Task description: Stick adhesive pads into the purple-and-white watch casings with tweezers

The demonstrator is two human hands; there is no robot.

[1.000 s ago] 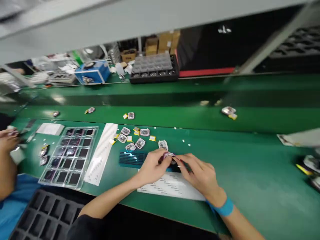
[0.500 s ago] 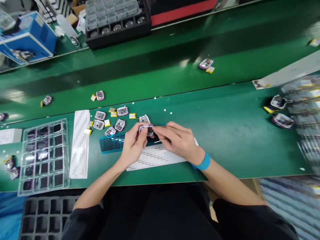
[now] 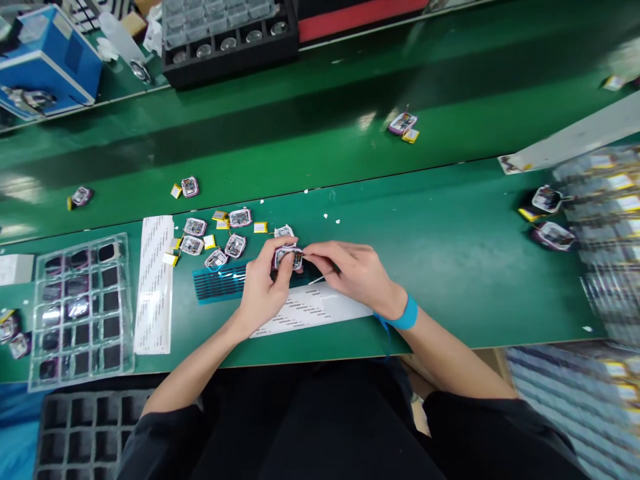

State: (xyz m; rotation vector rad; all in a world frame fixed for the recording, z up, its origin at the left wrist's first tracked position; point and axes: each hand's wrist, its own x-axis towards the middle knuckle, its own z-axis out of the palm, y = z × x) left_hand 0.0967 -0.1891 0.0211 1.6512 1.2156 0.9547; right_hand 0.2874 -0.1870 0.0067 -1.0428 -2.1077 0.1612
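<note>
Between the thumb and fingers of my left hand [image 3: 267,280] is a small open smartwatch case [image 3: 289,258], pale-rimmed, its circuit parts facing up. My right hand [image 3: 353,270] is closed in a pinch at the right edge of that case. What the fingertips pinch is too small to make out. A thin white stick [image 3: 316,281] pokes out under the right fingers; whether it is held cannot be told. Another open watch case [image 3: 284,231] lies just behind the left fingers. Beneath my hands are a blue sheet with dark strips [image 3: 220,283] and a white printed sheet [image 3: 300,312].
Several open watch cases [image 3: 235,245] with yellow-edged batteries [image 3: 260,227] lie left of my hands. Further left are a white printed strip [image 3: 154,287] and a clear compartment tray [image 3: 125,300]. Two more cases [image 3: 554,236] and stacked clear trays [image 3: 607,253] are at right.
The whole view has shifted slightly. My left hand still holds the watch case, its inside now turned more toward me. The right fingers remain pinched at its edge.
</note>
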